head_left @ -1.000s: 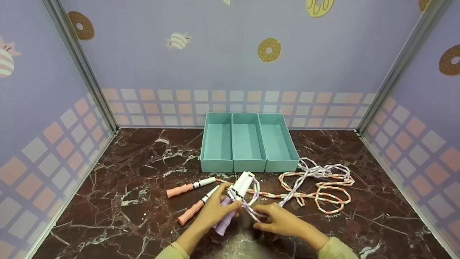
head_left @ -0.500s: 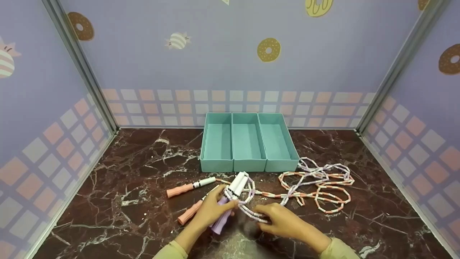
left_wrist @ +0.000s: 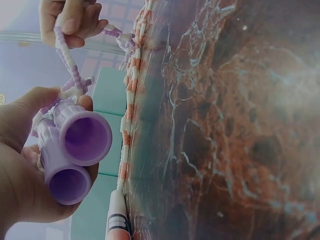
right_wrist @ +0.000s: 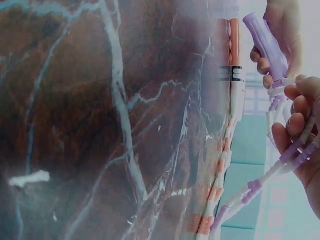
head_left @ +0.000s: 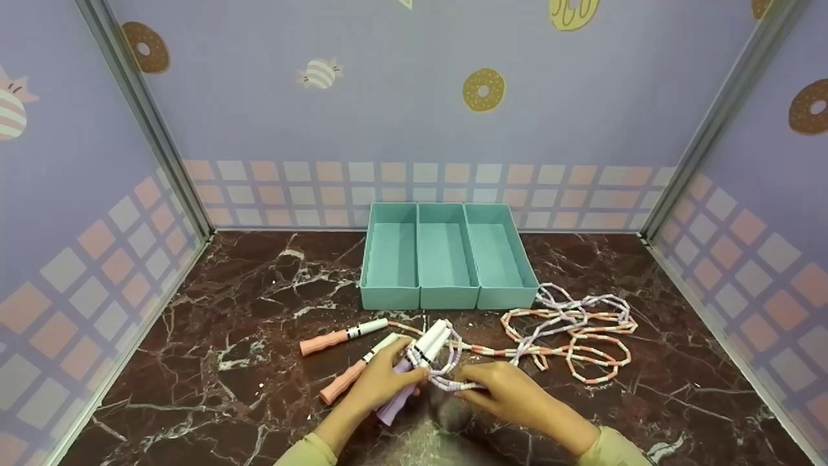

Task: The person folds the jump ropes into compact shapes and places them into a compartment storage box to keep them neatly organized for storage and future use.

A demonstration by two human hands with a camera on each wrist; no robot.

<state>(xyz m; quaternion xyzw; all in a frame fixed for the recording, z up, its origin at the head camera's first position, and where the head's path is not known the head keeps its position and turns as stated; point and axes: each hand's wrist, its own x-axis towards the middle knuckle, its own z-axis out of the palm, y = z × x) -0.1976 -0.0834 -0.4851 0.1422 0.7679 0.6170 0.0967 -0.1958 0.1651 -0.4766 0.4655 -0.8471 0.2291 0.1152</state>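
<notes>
My left hand [head_left: 383, 382] grips the two purple-and-white handles [head_left: 394, 406] of a beaded jump rope side by side, white ends tilted up and away. In the left wrist view the hollow purple handle ends [left_wrist: 86, 138] face the camera, with the thumb across the handles. Purple-and-white beaded cord [head_left: 453, 386] is looped round the handles' middle. To their right, my right hand [head_left: 508, 391] pinches that cord between thumb and fingers. From there, more cord [right_wrist: 240, 197] trails off toward the pile at the right.
An orange jump rope's two handles [head_left: 323, 342] lie left of my left hand. Its orange-and-white cord [head_left: 601, 380] runs right and tangles with the purple cord [head_left: 540, 330]. Behind stands a teal three-compartment box [head_left: 449, 299]. Patterned walls [head_left: 414, 129] enclose the marble-look table [head_left: 259, 272].
The handles in my left hand have shifted slightly down and toward me. My right hand has stayed near its place, its thumb and fingers now closer together on the purple cord.
</notes>
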